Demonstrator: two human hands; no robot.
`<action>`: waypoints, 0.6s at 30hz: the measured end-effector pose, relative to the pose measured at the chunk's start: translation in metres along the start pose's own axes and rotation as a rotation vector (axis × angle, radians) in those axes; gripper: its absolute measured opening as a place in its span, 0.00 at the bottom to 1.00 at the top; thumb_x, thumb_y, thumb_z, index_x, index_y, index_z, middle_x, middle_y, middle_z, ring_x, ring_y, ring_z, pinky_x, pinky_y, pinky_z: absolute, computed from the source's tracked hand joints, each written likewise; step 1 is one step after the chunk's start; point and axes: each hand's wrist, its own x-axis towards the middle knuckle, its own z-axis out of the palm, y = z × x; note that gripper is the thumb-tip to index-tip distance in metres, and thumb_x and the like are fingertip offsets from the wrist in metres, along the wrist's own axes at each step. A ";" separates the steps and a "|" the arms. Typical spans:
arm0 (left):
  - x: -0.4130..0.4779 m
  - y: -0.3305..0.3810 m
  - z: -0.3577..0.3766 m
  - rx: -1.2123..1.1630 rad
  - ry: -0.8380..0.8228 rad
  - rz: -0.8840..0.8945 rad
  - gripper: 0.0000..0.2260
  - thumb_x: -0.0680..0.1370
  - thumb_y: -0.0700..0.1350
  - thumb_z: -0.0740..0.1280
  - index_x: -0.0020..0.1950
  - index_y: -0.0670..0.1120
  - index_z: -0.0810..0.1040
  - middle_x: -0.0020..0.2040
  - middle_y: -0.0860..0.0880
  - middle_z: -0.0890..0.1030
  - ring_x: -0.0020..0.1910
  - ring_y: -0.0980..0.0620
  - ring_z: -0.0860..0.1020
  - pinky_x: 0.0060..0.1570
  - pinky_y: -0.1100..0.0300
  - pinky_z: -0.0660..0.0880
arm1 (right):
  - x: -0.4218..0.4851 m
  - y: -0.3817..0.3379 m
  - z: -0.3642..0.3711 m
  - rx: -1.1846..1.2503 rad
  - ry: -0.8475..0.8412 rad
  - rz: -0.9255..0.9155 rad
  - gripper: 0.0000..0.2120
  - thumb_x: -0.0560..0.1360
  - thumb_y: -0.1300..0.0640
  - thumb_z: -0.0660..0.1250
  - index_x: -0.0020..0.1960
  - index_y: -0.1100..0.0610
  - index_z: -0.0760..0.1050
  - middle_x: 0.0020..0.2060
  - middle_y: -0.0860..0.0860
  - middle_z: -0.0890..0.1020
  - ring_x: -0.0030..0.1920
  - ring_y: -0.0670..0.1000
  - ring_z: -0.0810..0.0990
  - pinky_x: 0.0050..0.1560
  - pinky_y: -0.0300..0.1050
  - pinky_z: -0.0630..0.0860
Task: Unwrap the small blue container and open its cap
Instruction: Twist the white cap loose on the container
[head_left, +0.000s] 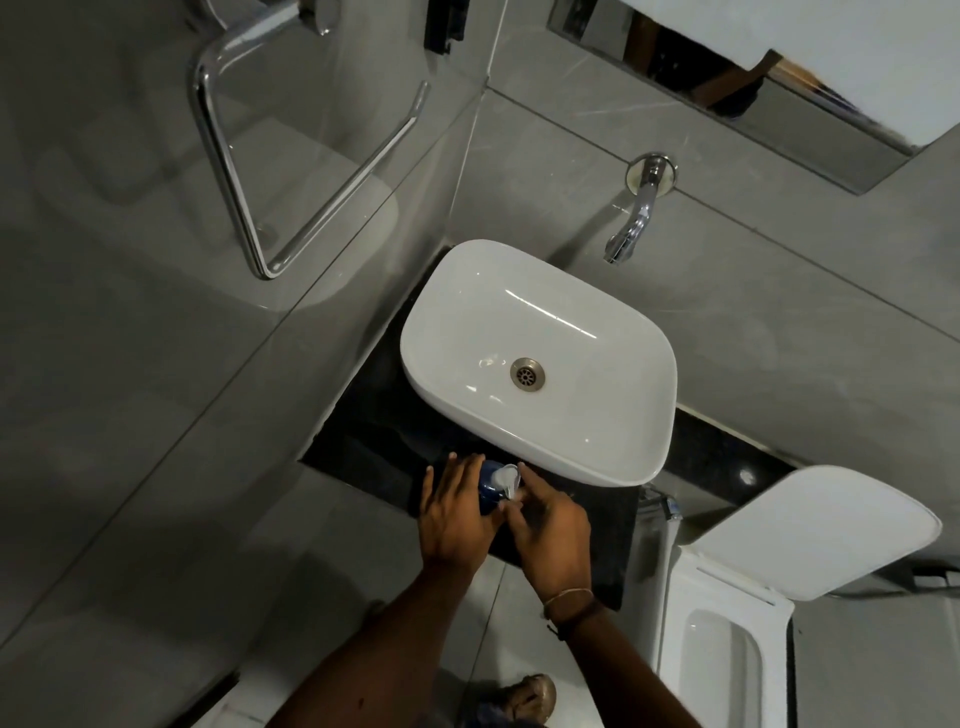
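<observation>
A small dark blue container (488, 486) with a white top (506, 475) is held over the black counter, just in front of the white basin. My left hand (454, 512) wraps around its left side and hides most of its body. My right hand (550, 525) is at its right side, with thumb and forefinger pinched on a pale strip of wrapping (514, 491) at the white top. Whether the cap is open cannot be made out.
A white basin (613, 452) stands on the black counter (374, 441), with a chrome wall tap (631, 228) above it. A chrome towel rail (291, 171) hangs on the left wall. An open white toilet (727, 639) sits to the right. A foot (527, 696) shows below.
</observation>
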 end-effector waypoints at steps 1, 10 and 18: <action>0.000 0.001 -0.001 0.007 -0.008 -0.002 0.31 0.73 0.59 0.64 0.72 0.43 0.73 0.70 0.43 0.77 0.75 0.43 0.69 0.75 0.39 0.62 | -0.001 0.000 0.001 0.025 0.005 0.029 0.26 0.77 0.60 0.74 0.75 0.52 0.77 0.56 0.53 0.88 0.57 0.53 0.86 0.65 0.51 0.82; 0.000 0.003 -0.001 0.001 -0.009 -0.014 0.27 0.75 0.55 0.64 0.71 0.42 0.75 0.69 0.43 0.79 0.73 0.43 0.71 0.74 0.39 0.65 | 0.001 -0.002 0.010 0.166 0.058 0.132 0.23 0.75 0.57 0.77 0.69 0.52 0.81 0.44 0.46 0.90 0.47 0.40 0.88 0.54 0.29 0.80; -0.001 0.003 -0.001 -0.057 -0.023 -0.072 0.33 0.71 0.60 0.75 0.70 0.44 0.75 0.68 0.44 0.79 0.70 0.43 0.75 0.70 0.44 0.71 | 0.001 0.009 0.013 0.477 0.168 0.244 0.13 0.80 0.47 0.70 0.61 0.50 0.85 0.51 0.48 0.89 0.55 0.46 0.87 0.64 0.48 0.84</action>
